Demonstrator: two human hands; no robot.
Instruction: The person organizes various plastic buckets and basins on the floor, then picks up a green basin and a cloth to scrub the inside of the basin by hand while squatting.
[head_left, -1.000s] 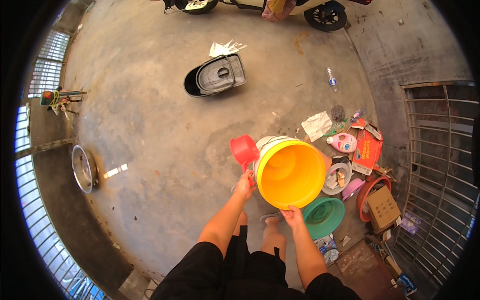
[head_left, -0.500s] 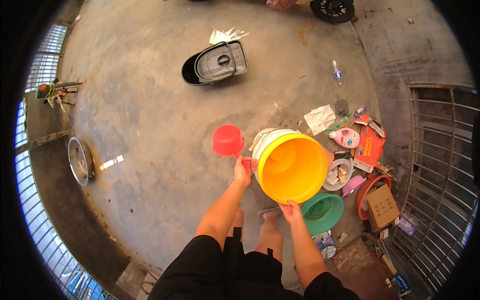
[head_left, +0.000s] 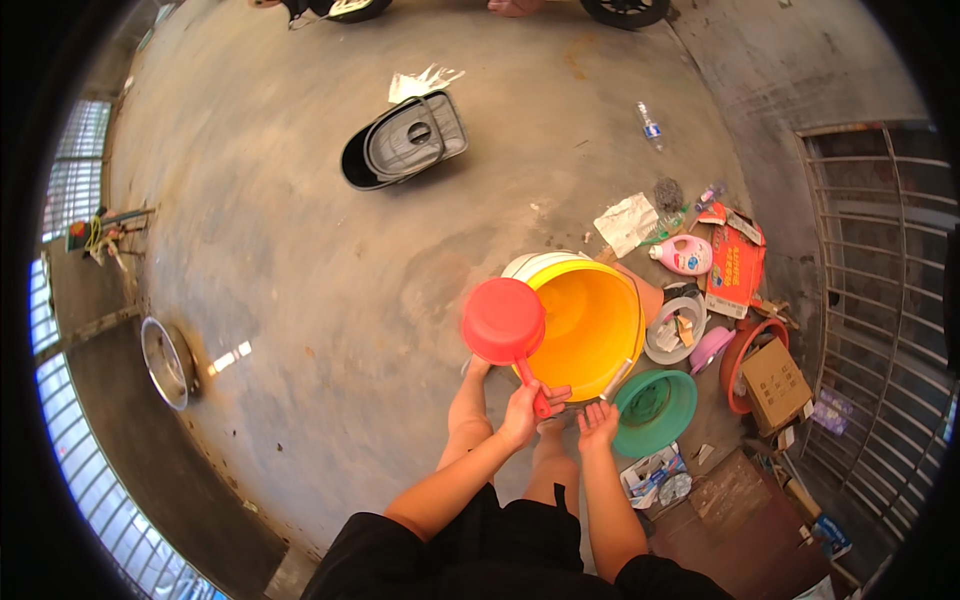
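A red dipper [head_left: 502,318] is tilted over the left rim of a yellow bucket [head_left: 597,315]. My left hand [head_left: 522,412] is closed on the dipper's handle, with some fingers reaching past it toward the bucket. The bucket's interior faces me, and a white bucket rim [head_left: 535,262] shows behind it. Just below the yellow bucket's near edge is my right hand [head_left: 597,424], fingers stretched out and holding nothing. A wire bail with a pale grip [head_left: 616,380] hangs close above those fingers. A green basin [head_left: 655,413] lies right of that hand.
A grey-black mop bucket [head_left: 405,140] stands farther off. Along the right are a pink detergent bottle [head_left: 684,255], a red carton [head_left: 735,265], a grey basin [head_left: 676,330] and a cardboard box [head_left: 775,385]. A metal basin [head_left: 170,362] leans at the left wall.
The red dipper and my left hand have come right and nearer, now overlapping the bucket. My right hand has let go of the bucket's rim and sits slightly lower.
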